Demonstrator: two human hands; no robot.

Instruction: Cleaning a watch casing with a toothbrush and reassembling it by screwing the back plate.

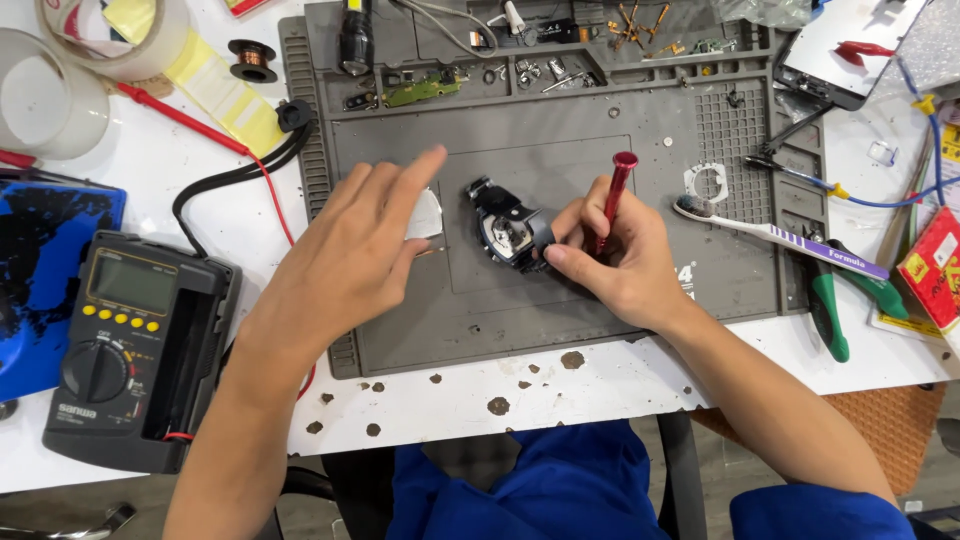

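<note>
Watch case opened on the mat, back cover already off.

Black watch case point(510, 228) is laid face down at the centre of the grey work mat point(480, 310) on the desk point(600, 385), inner module exposed. It is pinched by the right hand point(610, 262), whose grip is also closed on a red-handled screwdriver point(612, 200). A pale cover piece point(425, 215) is half hidden under the left hand point(350, 255), fingers spread, nothing gripped. Module not yet removed, by the look of it.

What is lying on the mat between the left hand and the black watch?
In the head view, a small white piece lies partly under the left hand. Between it and the watch the grey mat is bare.
</note>
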